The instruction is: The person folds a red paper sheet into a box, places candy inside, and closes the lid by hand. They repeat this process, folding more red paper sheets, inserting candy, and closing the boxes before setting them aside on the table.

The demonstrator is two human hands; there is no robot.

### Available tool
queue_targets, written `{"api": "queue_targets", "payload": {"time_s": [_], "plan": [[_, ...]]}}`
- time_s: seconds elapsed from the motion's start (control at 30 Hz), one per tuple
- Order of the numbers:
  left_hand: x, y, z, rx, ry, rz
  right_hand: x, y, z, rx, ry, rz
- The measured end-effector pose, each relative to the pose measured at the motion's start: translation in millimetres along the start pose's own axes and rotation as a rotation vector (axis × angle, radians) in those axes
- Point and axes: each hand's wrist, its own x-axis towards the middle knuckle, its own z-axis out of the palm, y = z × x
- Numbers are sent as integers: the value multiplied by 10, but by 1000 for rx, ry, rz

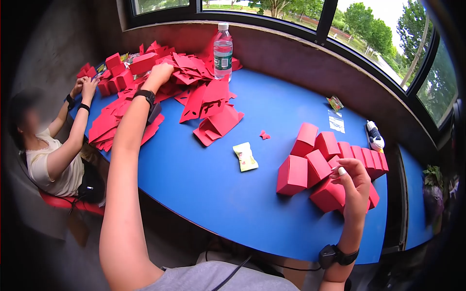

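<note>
My left hand point(161, 74) reaches into the pile of flat red card pieces point(189, 68) at the back left; its fingertips are hidden among them. Over the group of folded red boxes point(293, 174) on the right is my right hand point(353, 182), with fingers curled and apart and nothing seen between them. A small wrapped packet point(245, 156) in pale green and white lies on the blue table between my hands. More flat red sheets point(109, 123) spread under my left forearm, and a partly folded red piece point(219, 125) lies to its right.
A water bottle point(223, 52) stands upright by the pile. At the left another person point(53, 150) sits with hands at several red boxes point(116, 80). A white and dark object point(374, 137) and a small wrapper point(335, 103) lie at the back right, below the windows.
</note>
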Motion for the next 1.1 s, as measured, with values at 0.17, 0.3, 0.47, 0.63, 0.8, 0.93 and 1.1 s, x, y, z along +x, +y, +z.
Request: {"api": "queue_targets", "payload": {"time_s": [0.17, 0.3, 0.47, 0.63, 0.8, 0.93, 1.1], "plan": [[-149, -62, -960, 151, 185, -18, -11, -30, 21, -10, -17, -30], [-450, 257, -1768, -23, 240, -49, -13, -44, 26, -3, -7, -37], [-674, 783, -2345, -299, 344, -22, 40, 70, -3, 37, -34, -10], [-257, 752, -2070, -189, 287, -142, 92, 164, -30, 48, -1, -1], [-87, 411, -1664, -162, 139, -499, 118, 183, -62, 21, 11, -5], [-228, 388, -1784, -86, 75, -670, 76, 131, -36, -20, 6, -47], [-129, -260, -1162, -215, 131, -736, 61, 119, -17, -27, -6, -92]]}}
